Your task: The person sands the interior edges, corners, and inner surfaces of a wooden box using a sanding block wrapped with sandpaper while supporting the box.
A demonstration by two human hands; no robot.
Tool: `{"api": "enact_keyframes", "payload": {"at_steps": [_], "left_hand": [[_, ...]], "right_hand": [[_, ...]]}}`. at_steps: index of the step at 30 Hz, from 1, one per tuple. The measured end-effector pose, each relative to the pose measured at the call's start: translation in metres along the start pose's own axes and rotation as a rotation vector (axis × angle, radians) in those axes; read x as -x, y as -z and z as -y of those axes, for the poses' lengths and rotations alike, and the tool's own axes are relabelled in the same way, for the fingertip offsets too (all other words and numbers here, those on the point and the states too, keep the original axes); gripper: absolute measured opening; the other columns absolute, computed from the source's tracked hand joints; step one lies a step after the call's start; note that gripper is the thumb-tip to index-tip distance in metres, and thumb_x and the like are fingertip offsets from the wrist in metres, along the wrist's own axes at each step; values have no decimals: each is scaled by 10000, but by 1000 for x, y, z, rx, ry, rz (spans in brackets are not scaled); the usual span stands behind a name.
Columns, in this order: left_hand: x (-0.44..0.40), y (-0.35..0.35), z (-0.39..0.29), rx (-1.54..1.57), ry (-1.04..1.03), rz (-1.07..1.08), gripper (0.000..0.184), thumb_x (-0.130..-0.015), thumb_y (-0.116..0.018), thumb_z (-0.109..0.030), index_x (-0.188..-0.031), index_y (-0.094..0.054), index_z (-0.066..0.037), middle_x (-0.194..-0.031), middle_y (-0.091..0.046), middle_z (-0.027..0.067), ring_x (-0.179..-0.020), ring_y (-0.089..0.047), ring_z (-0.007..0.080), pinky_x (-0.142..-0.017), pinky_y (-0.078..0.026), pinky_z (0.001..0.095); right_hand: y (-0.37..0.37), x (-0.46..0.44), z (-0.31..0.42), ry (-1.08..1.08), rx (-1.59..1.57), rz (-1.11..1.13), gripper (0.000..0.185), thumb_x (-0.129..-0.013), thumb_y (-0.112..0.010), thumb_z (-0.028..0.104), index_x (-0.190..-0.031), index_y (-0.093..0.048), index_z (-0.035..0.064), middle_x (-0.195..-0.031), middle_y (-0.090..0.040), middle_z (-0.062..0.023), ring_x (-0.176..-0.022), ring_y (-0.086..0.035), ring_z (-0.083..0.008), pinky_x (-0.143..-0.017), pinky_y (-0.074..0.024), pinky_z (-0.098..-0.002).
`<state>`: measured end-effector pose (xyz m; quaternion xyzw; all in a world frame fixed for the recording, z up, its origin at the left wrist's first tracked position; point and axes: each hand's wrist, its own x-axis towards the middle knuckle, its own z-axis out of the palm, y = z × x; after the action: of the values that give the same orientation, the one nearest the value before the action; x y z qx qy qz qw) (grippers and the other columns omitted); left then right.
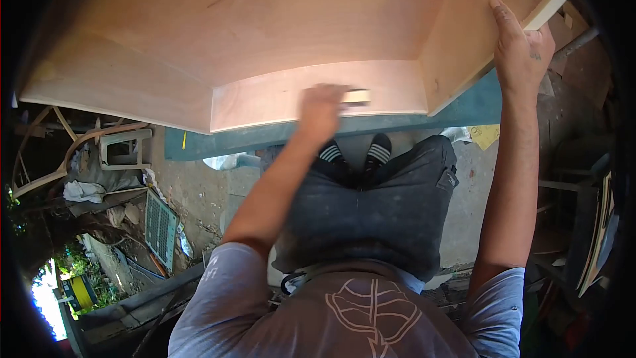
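A large pale plywood box (278,20) with upright side panels lies open toward me. My left hand (321,107), smeared by motion, is closed around a small sanding block (356,97) with a light middle and dark edges. The block is at the narrow front board (258,96) of the box; whether it touches the wood is hard to tell. At the upper right, my right hand (528,50) grips the edge of the right side panel (487,33), thumb on the inner face and fingers partly hidden behind.
Under the box is a blue-green tabletop (248,139) with a yellow pencil-like stick (184,140) on it. A plastic stool (126,149), a curved wooden frame (66,159) and a greenish grid panel (161,229) are at left. Dark shelving (563,219) stands at right.
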<state>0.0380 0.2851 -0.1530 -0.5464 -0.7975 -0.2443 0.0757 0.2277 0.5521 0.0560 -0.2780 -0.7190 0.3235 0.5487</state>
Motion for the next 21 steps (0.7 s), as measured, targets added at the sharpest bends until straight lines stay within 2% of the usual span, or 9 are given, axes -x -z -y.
{"api": "enact_keyframes", "payload": {"at_steps": [3, 6, 8, 10, 12, 14, 16, 19, 21], "left_hand": [[63, 69, 92, -127, 121, -37, 422, -843, -722, -68, -1259, -707, -132, -1058, -736, 109, -976, -663, 340, -873, -491, 484], [77, 90, 98, -321, 219, 0, 440, -802, -726, -59, -1238, -709, -108, -1060, -736, 97, -967, -677, 310, -823, -522, 439], [47, 41, 57, -28, 54, -83, 429, -794, -738, -82, -1222, -709, -93, -1055, -738, 87, -1007, -678, 323, -879, -515, 456], [15, -8, -30, 56, 76, -33, 402, -798, -740, -123, -1200, -715, -116, -1142, -713, 72, -1166, -619, 299, -1024, -415, 492], [-22, -50, -86, -13, 101, -34, 399, -825, -761, -164, -1217, -706, -120, -1130, -689, 58, -1138, -609, 260, -973, -414, 427], [-31, -58, -100, 4, 109, -7, 409, -831, -764, -175, -1233, -702, -131, -1110, -680, 52, -1137, -608, 254, -994, -409, 428], [-22, -40, -81, 73, -42, 70, 400, -838, -760, -178, -1231, -705, -136, -1139, -687, 54, -1154, -606, 255, -1012, -413, 436], [34, 14, 27, 37, 13, 17, 404, -848, -720, -118, -1251, -697, -139, -1166, -721, 108, -1100, -650, 326, -980, -452, 480], [76, 77, 78, -238, 141, -4, 431, -842, -708, -88, -1268, -700, -151, -1140, -731, 105, -993, -657, 334, -888, -485, 486]], "right_hand": [[-2, 6, 3, 26, -52, -34, 297, -925, -768, 173, -1101, -722, -62, -1050, -762, -102, -944, -697, -172, -874, -522, -295], [-2, 8, 5, 23, -125, -36, 287, -922, -767, 155, -1103, -719, -63, -1066, -759, -105, -957, -697, -175, -878, -523, -292], [-3, 9, 10, 43, -126, -37, 286, -920, -767, 149, -1106, -719, -63, -1074, -758, -105, -962, -698, -178, -881, -523, -291], [-5, 12, 13, 55, -129, -21, 285, -919, -767, 143, -1108, -718, -64, -1081, -757, -105, -966, -699, -180, -884, -524, -291], [-2, 9, 9, 59, -182, -43, 245, -912, -748, 88, -1106, -703, -55, -1023, -754, -81, -920, -687, -140, -853, -533, -285], [0, 7, 5, 65, -151, -42, 244, -912, -749, 89, -1103, -702, -55, -1022, -752, -77, -919, -686, -138, -854, -530, -283], [0, 8, 4, 82, -160, -18, 243, -913, -750, 90, -1101, -701, -56, -1021, -751, -76, -919, -686, -140, -856, -528, -281], [-3, 10, 5, 63, -193, -16, 239, -908, -755, 85, -1093, -701, -57, -1014, -750, -75, -909, -685, -138, -848, -528, -277], [2, 11, -3, 27, -136, -35, 265, -912, -767, 117, -1100, -711, -62, -1033, -757, -88, -938, -692, -158, -869, -525, -284]]}}
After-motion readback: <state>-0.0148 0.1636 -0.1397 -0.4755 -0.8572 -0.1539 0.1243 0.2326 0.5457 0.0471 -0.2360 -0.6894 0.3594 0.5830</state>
